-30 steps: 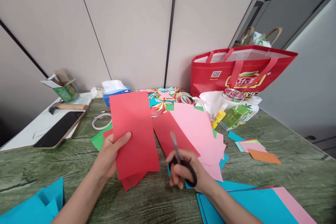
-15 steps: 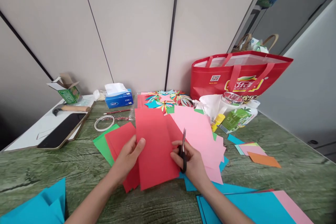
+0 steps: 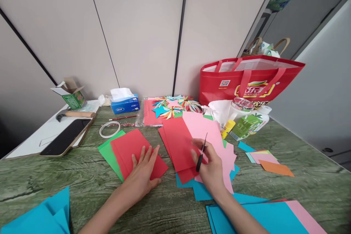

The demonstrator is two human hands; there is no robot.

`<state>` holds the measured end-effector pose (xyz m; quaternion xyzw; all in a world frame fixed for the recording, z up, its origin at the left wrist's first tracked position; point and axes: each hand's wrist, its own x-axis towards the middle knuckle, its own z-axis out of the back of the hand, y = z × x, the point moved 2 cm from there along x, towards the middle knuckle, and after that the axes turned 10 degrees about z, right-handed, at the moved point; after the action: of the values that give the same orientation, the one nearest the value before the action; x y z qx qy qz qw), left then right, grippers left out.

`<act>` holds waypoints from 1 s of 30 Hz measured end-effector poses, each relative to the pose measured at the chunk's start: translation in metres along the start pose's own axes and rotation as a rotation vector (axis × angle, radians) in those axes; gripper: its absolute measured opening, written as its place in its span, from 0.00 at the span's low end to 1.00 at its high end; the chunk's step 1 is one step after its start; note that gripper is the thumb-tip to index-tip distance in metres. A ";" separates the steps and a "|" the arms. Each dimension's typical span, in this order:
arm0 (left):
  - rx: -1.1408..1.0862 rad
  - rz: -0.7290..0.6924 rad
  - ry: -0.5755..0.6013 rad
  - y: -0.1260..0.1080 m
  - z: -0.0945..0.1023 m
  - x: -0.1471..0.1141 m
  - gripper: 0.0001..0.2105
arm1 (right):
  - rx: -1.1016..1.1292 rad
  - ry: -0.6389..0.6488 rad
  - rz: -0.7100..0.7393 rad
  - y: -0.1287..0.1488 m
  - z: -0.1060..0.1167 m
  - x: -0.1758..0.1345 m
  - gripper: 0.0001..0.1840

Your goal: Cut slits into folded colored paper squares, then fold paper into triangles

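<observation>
My left hand (image 3: pixel 142 170) lies flat, fingers spread, on a stack of red paper (image 3: pixel 130 140) at the left. Green paper (image 3: pixel 112 157) sticks out from under that stack. In my right hand (image 3: pixel 211 168) is a pair of black-handled scissors (image 3: pixel 201 157), blades pointing up and away. The fingers of this hand are partly blurred over another red sheet (image 3: pixel 178 142), which lies with more red pieces on the pink paper (image 3: pixel 204 128). Blue paper (image 3: pixel 201 191) shows beneath the pink sheets.
Behind the papers lie folded paper stars (image 3: pixel 172 104). A tissue box (image 3: pixel 124 104), tape roll (image 3: pixel 109 129), phone (image 3: pixel 65 137) and hammer (image 3: pixel 75 113) are on the left. A glue stick (image 3: pixel 227 128) and red bag (image 3: pixel 219 95) stand on the right; blue sheets (image 3: pixel 263 214) lie in front.
The red sheet between my hands has moved right, onto the pink paper, and my left hand has let go of it. That hand now rests on the left red stack. The scissors shifted right.
</observation>
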<state>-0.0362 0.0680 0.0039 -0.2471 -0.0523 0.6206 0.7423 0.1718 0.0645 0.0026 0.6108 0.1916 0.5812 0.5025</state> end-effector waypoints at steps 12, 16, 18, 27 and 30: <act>-0.179 0.029 -0.049 0.002 0.013 -0.003 0.28 | 0.339 0.243 -0.287 -0.005 -0.020 -0.013 0.19; -0.037 -0.044 -0.206 -0.007 0.014 -0.009 0.26 | 0.415 0.292 -0.323 -0.003 -0.024 -0.013 0.18; 0.125 -0.084 -0.286 -0.015 0.016 -0.012 0.28 | 0.517 0.322 -0.389 -0.002 -0.026 -0.014 0.19; 0.385 -0.863 -0.398 -0.037 0.016 -0.033 0.28 | 0.867 0.312 -0.539 0.006 -0.025 -0.014 0.19; 0.414 -1.002 -0.276 -0.044 0.019 -0.040 0.25 | 0.893 0.317 -0.537 0.011 -0.025 -0.011 0.19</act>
<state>-0.0125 0.0307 0.0485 0.0422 -0.1371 0.2159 0.9658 0.1426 0.0603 0.0019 0.5993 0.6423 0.3796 0.2900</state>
